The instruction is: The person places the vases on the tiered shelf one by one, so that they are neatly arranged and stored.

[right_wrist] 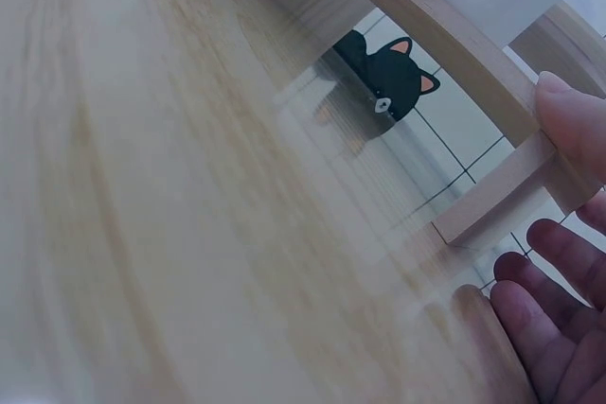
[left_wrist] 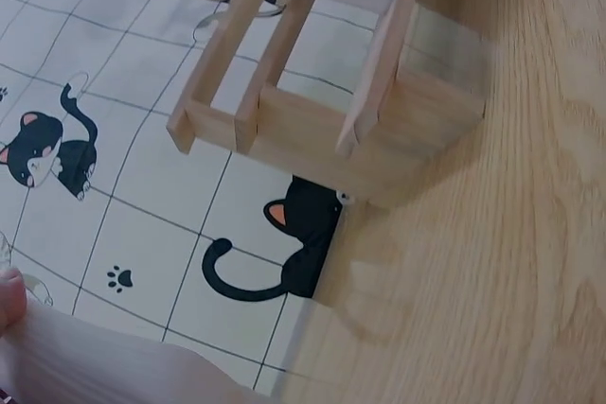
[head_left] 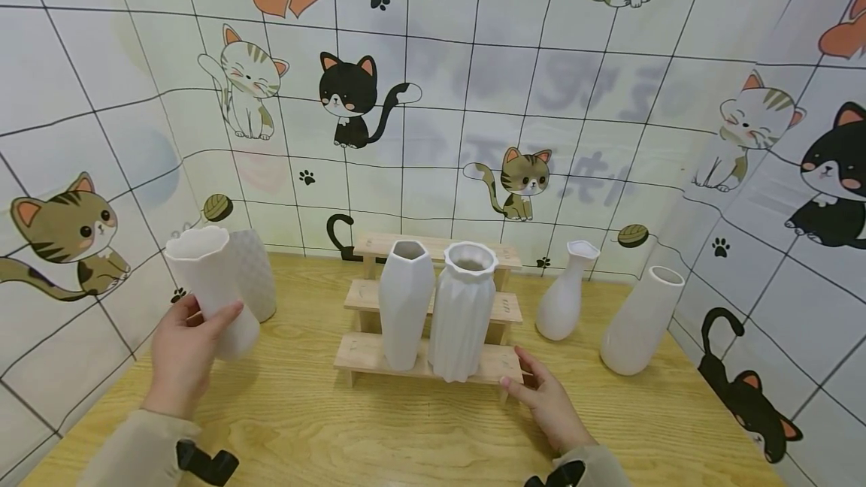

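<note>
My left hand (head_left: 186,352) grips a white vase (head_left: 219,291) with a wavy rim, tilted, at the left of the head view. In the left wrist view this vase (left_wrist: 114,357) fills the lower left corner, a fingertip on it. Two white vases stand on the lowest step of a three-step wooden stand (head_left: 365,352): a faceted one (head_left: 406,307) and a fluted one (head_left: 463,314) with a scalloped rim. My right hand (head_left: 551,400) holds the right end of that step, its thumb (right_wrist: 573,115) at the front corner and the other fingers beside the leg.
Behind the held vase stands a textured white vase (head_left: 257,276). Right of the stand are a slim-necked white vase (head_left: 561,303) and a wider, slanted-looking one (head_left: 636,329). Cat-patterned walls (head_left: 440,96) enclose the wooden table (head_left: 379,434) at the back and sides.
</note>
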`<state>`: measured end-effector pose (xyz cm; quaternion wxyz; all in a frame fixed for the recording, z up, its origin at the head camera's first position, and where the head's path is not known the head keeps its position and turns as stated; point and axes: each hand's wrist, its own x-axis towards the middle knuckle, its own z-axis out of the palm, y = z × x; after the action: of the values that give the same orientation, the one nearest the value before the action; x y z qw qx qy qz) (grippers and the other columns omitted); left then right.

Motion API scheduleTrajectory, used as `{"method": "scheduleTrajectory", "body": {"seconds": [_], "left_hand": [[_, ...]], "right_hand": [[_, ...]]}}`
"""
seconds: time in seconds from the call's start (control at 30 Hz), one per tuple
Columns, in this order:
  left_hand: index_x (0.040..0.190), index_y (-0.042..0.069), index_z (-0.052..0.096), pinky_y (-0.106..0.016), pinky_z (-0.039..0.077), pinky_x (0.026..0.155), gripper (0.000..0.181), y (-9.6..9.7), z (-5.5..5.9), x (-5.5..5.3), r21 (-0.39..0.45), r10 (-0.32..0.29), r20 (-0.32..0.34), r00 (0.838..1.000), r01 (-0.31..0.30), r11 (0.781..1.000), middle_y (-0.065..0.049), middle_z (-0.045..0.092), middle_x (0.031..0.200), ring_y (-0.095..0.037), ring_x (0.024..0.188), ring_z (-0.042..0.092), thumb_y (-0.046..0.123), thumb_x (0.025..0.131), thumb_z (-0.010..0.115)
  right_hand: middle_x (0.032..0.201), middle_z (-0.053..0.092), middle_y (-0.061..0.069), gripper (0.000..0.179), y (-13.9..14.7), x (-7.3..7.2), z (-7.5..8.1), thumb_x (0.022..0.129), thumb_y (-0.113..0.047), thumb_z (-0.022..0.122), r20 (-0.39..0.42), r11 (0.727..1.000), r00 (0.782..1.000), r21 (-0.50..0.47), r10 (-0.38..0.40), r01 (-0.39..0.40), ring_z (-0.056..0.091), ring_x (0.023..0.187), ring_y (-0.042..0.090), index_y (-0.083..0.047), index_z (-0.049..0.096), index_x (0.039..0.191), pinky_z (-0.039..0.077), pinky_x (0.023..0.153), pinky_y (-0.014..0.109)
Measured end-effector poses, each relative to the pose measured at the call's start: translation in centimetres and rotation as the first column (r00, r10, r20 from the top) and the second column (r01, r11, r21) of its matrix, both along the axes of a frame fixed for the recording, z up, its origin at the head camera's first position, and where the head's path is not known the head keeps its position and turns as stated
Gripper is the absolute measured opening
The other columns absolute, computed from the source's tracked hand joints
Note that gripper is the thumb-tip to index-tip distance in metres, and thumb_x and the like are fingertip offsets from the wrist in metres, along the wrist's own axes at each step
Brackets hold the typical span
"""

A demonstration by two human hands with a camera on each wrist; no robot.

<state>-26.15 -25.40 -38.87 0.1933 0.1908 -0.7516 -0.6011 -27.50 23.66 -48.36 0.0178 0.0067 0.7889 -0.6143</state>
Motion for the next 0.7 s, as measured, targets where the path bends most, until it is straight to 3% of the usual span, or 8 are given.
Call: {"method": "scheduleTrajectory", "body": {"seconds": [0.37, 0.7], "left_hand": [[0.148, 0.005, 0.032, -0.058, 0.040, 0.097, 0.084, 2.1, 1.3, 0.4, 0.003, -0.109, -0.043, 0.993, 0.110, 0.994, -0.014, 0.041, 0.140, -0.029, 0.119, 0.042, 0.044, 0.085, 0.071], [0.147, 0.004, 0.033, -0.058, 0.037, 0.097, 0.082, 3.7, 2.1, -0.1, 0.032, -0.190, -0.072, 0.979, 0.193, 0.981, -0.016, 0.041, 0.134, -0.030, 0.118, 0.042, 0.040, 0.085, 0.073]], "right_hand": [[0.141, 0.042, 0.017, 0.076, 0.0, 0.0, -0.1, 0.087, -0.029, 0.073, -0.009, 1.000, 1.000, 0.008, -0.004, 0.004, 0.046, 0.119, 0.032, -0.010, 0.034, 0.149, 0.041, 0.096, 0.045], [0.140, 0.042, 0.017, 0.076, 0.1, -0.1, -0.2, 0.087, -0.030, 0.073, -0.003, 1.000, 1.000, 0.007, -0.004, 0.004, 0.045, 0.120, 0.032, -0.010, 0.034, 0.149, 0.040, 0.097, 0.046]]}}
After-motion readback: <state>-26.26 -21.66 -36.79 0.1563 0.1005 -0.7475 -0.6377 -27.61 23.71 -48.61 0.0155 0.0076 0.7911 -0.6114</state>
